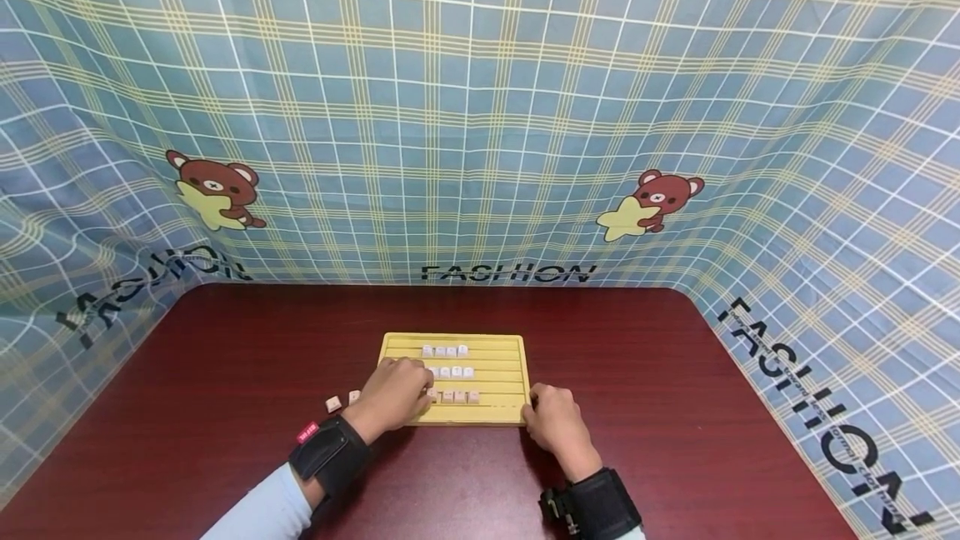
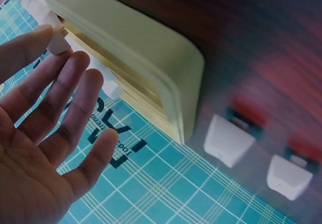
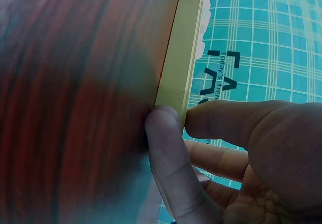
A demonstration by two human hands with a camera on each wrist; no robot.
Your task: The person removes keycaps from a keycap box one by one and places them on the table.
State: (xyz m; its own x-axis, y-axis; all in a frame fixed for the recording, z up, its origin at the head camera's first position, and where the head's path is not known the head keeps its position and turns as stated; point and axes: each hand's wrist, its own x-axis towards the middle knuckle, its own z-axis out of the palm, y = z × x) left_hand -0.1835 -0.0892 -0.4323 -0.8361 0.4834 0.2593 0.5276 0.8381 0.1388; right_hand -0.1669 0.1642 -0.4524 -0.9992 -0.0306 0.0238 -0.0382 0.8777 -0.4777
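Note:
A yellow ridged tray (image 1: 501, 364) lies on the table, with rows of keycaps across it. White keycaps (image 1: 452, 351) form the back row; more white keycaps (image 1: 457, 372) fill the middle one. Pale pink keycaps (image 1: 460, 397) stand in the front row. Over the tray's left part, my left hand (image 1: 396, 391) pinches a keycap (image 2: 59, 44) between thumb and index finger at the front row, its other fingers spread. At the tray's front right corner, my right hand (image 1: 556, 421) grips the rim (image 3: 175, 73) between thumb and finger.
Two loose keycaps, one pale keycap (image 1: 333, 404) and another (image 1: 354, 397) beside it, lie on the dark red table (image 1: 637, 357) left of the tray. A plaid curtain (image 1: 465, 148) surrounds the table's back and sides.

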